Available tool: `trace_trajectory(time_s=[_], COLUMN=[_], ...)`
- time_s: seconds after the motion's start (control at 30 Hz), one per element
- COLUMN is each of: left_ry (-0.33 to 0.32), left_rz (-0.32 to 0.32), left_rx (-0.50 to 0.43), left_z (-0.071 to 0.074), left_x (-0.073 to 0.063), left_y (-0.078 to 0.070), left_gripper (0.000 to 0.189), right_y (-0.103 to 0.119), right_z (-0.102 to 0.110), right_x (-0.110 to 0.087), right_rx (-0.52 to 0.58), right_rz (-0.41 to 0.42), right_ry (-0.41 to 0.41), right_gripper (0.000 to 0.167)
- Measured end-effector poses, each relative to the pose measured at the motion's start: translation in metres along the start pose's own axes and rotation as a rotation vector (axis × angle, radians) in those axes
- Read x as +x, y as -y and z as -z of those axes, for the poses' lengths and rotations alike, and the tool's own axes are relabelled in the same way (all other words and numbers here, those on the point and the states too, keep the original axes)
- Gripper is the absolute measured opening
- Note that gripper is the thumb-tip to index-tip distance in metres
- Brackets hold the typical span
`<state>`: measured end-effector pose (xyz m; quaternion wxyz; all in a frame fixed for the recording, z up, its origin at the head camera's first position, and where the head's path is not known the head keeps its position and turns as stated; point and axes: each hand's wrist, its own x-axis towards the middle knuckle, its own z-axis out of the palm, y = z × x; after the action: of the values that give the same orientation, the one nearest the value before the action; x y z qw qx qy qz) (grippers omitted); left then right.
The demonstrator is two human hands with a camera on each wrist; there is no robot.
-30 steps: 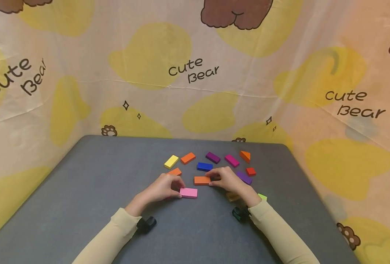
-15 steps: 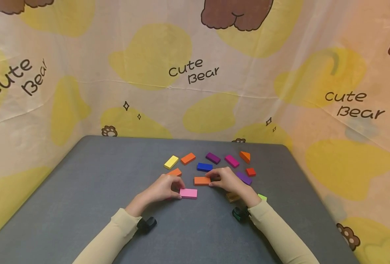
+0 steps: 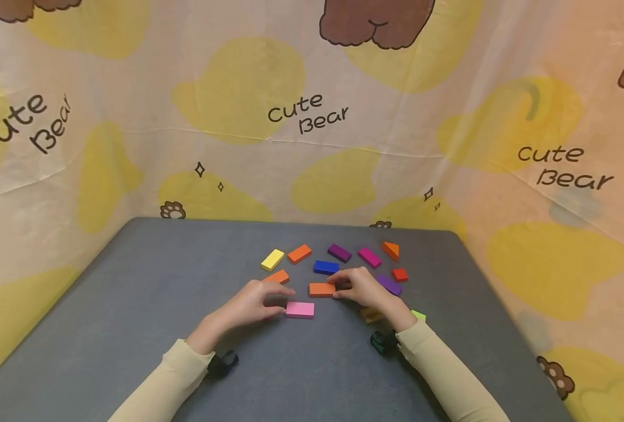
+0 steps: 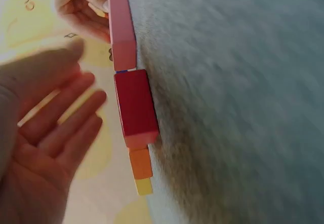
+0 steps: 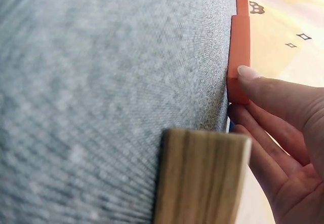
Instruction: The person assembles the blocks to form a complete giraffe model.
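My left hand [image 3: 253, 302] hovers just left of a pink block [image 3: 299, 310], its fingers loosely extended and holding nothing. In the left wrist view, a gap separates that hand from the pink block and from a red block [image 4: 135, 105], which the hand hides in the head view. My right hand [image 3: 365, 289] pinches the right end of an orange block [image 3: 321, 290] lying flat behind the pink one. The right wrist view shows the thumb on the front of this orange block [image 5: 240, 46]. A brown wood-grain block [image 5: 202, 178] lies nearer, below the right wrist.
Behind the hands lie a blue block [image 3: 326, 267], a yellow block [image 3: 273, 259], two more orange blocks, purple and magenta ones, and an orange triangle [image 3: 390, 251]. A small red block [image 3: 399, 275] and a green block [image 3: 419, 315] sit to the right on the grey table [image 3: 106, 310].
My left hand has let go of the pink block and drawn back slightly left, its fingers spreading. The right hand still pinches the orange block in the same place.
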<state>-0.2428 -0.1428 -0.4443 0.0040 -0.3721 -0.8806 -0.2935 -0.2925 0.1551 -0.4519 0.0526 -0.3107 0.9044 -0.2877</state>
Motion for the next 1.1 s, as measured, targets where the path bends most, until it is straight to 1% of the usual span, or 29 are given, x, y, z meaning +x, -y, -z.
trace_trajectory(time_s=[0.07,0.17,0.3,0.43,0.6,0.67,0.83,0.97,1.1], left_ry=[0.029,0.089,0.158,0.204,0.229,0.232,0.243,0.25,0.25], left_rz=[-0.051,-0.09,-0.079,-0.059,-0.044,-0.04,-0.026,-0.021,-0.021], left_rx=[0.017,0.011,-0.014,-0.016,-0.007,-0.002,0.002,-0.003,-0.002], left_z=[0.002,0.004,0.0052,0.0053,0.0046,0.0044,0.0042,0.0048,0.0054], left_x=[-0.0034,-0.0071,-0.0089,-0.0094,-0.0103,-0.0104,-0.01,-0.0096,-0.0095], left_y=[-0.0015,-0.0033,-0.0054,-0.0069,-0.0064,-0.0062,-0.0064,-0.0067,-0.0071], left_gripper=[0.036,0.037,0.036,0.036,0.037,0.037,0.038,0.038,0.038], right_y=[0.0004,0.0006,0.0005,0.0007,0.002,0.0026,0.0029,0.003,0.0031], right_z=[0.0002,0.0006,0.0011,0.0011,0.0009,0.0009,0.001,0.0007,-0.0002], right_x=[0.0003,0.0006,0.0002,-0.0003,-0.0013,-0.0015,-0.0011,-0.0001,0.0017], right_rx=[-0.004,-0.011,-0.012,-0.016,-0.023,-0.025,-0.032,-0.043,-0.063], right_rz=[-0.011,-0.002,-0.012,-0.007,0.009,-0.005,-0.006,0.016,0.016], right_ry=[0.002,0.001,0.004,0.004,0.01,0.017,0.02,0.012,0.001], right_gripper=[0.034,0.034,0.034,0.033,0.033,0.033,0.033,0.032,0.032])
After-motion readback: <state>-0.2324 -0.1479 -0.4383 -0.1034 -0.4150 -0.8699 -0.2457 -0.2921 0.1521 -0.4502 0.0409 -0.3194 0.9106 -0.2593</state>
